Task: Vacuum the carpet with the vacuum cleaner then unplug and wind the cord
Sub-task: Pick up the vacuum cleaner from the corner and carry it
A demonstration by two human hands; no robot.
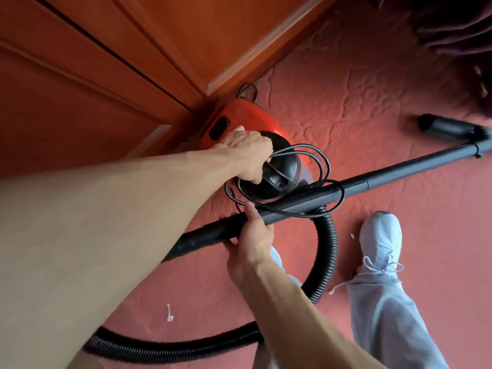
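Vacuum cleaner point(239, 121): red body with a black top, on the red carpet point(359, 83), jammed into the corner where the wooden door point(80, 83) meets the wooden panel point(213, 30).
Left hand point(245, 153): grip curled over the black top of the vacuum cleaner, fingers closed on loops of the cord point(314, 166).
Cord: black, coiled loosely around the top and spilling over the wand point(372, 179).
Right hand point(253, 243): grip wrapped round the wand near its hose end — thumb on top.
Wand: long black tube slanting right to the floor nozzle point(447, 126).
Hose point(326, 251): ribbed, black, looping around by the person's legs and back to lower left.
In the way: shoe point(380, 235) and grey trouser leg point(386, 323) just right of the hose; scrap of paper point(169, 312) on the carpet; dark fabric point(452, 25) at top right.
Open room: carpet beyond the wand, toward upper right — wood closes the left side.
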